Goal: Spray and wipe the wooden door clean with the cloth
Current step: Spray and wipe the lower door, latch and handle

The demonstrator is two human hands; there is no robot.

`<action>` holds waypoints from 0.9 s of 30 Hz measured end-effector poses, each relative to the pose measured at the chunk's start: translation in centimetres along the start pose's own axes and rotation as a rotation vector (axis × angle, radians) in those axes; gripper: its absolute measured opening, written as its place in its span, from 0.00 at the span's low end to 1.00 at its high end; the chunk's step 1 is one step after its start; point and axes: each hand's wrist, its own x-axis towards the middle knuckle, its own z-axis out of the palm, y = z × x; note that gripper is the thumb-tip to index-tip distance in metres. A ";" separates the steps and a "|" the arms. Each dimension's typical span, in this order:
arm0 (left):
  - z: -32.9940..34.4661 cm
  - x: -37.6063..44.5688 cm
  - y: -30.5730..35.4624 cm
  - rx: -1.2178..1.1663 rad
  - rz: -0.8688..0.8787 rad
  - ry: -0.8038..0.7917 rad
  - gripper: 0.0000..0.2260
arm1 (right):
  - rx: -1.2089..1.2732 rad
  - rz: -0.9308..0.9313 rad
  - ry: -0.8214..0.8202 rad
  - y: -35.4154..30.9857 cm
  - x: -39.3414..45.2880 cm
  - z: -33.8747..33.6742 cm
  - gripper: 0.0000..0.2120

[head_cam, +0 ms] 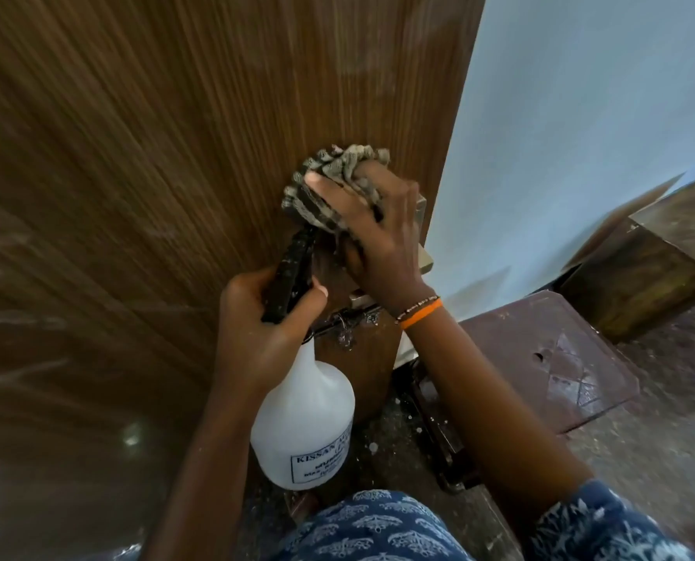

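The brown wooden door (167, 155) fills the left and centre of the view, with pale smears on its lower left. My right hand (382, 232) grips a bunched grey and dark checked cloth (329, 184) and presses it against the door near its right edge. Below it, my left hand (264, 330) holds a white spray bottle (303, 423) by its black trigger head (291, 273), nozzle pointing up toward the cloth. A metal latch (345, 321) on the door shows between my hands.
A pale blue wall (580, 135) stands right of the door. A dark reddish plastic stool (548, 358) sits on the speckled floor at the right, with a brown stone step (641, 285) behind it.
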 end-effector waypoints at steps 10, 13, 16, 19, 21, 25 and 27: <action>-1.8 -1.4 0.6 -0.101 -0.049 0.074 0.12 | 0.099 0.530 0.403 -1.2 2.9 1.4 0.19; -2.7 -1.7 0.8 -0.073 -0.033 0.087 0.12 | 0.076 0.447 0.271 -4.8 0.8 3.0 0.17; -4.0 -2.0 0.3 -0.075 -0.069 0.085 0.12 | 0.052 0.369 0.182 -7.4 -1.2 4.2 0.18; -4.5 -2.4 0.0 -0.079 -0.104 0.114 0.08 | 0.050 0.270 0.046 -7.9 -4.5 5.0 0.26; -4.2 -2.8 0.1 -0.093 -0.119 0.115 0.06 | 0.025 0.151 -0.081 -7.6 -7.6 5.4 0.28; -3.5 -2.9 0.2 -0.059 -0.131 0.072 0.08 | -0.099 0.000 -0.190 -4.8 -11.8 5.7 0.26; -3.3 -2.8 0.1 -0.044 -0.145 0.040 0.07 | -0.066 0.182 -0.167 -3.4 -11.7 5.7 0.31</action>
